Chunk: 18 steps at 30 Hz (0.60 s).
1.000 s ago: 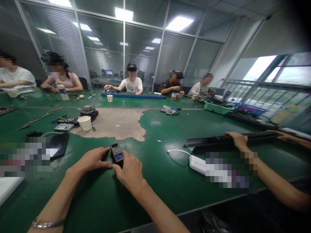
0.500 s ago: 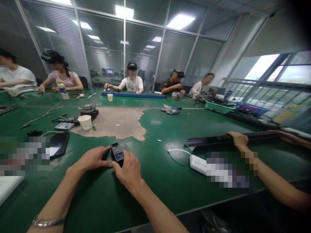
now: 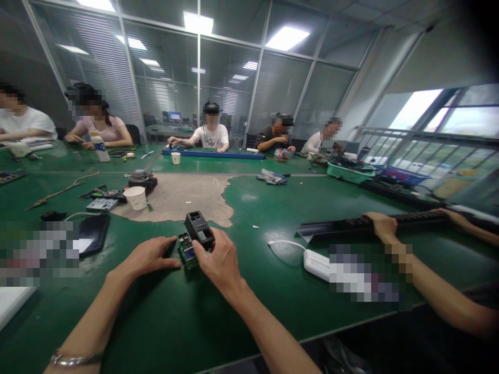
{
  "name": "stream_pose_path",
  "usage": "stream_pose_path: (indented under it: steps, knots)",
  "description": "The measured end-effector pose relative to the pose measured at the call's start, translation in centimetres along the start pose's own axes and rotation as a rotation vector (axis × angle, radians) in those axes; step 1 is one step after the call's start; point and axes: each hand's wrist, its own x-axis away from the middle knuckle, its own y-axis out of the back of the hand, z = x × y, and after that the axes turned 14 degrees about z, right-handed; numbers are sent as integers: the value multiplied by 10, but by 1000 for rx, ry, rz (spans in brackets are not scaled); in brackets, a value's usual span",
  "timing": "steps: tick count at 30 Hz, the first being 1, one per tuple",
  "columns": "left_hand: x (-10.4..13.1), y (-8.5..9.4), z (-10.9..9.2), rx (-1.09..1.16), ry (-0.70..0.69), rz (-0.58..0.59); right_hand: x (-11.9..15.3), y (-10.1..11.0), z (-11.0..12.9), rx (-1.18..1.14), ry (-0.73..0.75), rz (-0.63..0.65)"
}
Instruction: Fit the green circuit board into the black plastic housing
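Between my hands on the green table lies a small electronic device, its green circuit board point(image 3: 187, 253) with a little screen now exposed. My right hand point(image 3: 219, 259) grips a dark grey plastic cover point(image 3: 197, 227) with cut-out openings, tilted and raised above the board's right side. Its window opening shows through near my thumb. At the board's left edge rests my left hand point(image 3: 156, 254), thumb and fingers apart, with the fingertips beside or touching the board; the exact contact cannot be made out.
A paper cup point(image 3: 135, 198) and loose electronic parts stand on a worn brown patch point(image 3: 187, 195) ahead. Left lies a black phone-like slab point(image 3: 93, 234). To the right are a white power bank point(image 3: 316, 264) with a cable and a co-worker's hands on a long black rail point(image 3: 335, 228).
My right hand has lifted the dark grey cover up and to the right off the device, baring the circuit board. My left hand stays almost where it was.
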Motion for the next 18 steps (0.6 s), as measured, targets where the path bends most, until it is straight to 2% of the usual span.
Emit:
stream_pose_path:
  steps: [3, 7, 14, 18]
  knots:
    - [0, 0, 1, -20, 10, 10, -4, 6, -18, 16, -34, 2]
    - [-1, -1, 3, -23, 8, 16, -3, 1, -36, 13, -67, 28]
    - [-2, -3, 5, -26, -6, 2, 1, -17, -45, 34, -86, 96]
    - [-2, -3, 4, -20, -20, 4, 4, -20, -50, 57, -81, 130]
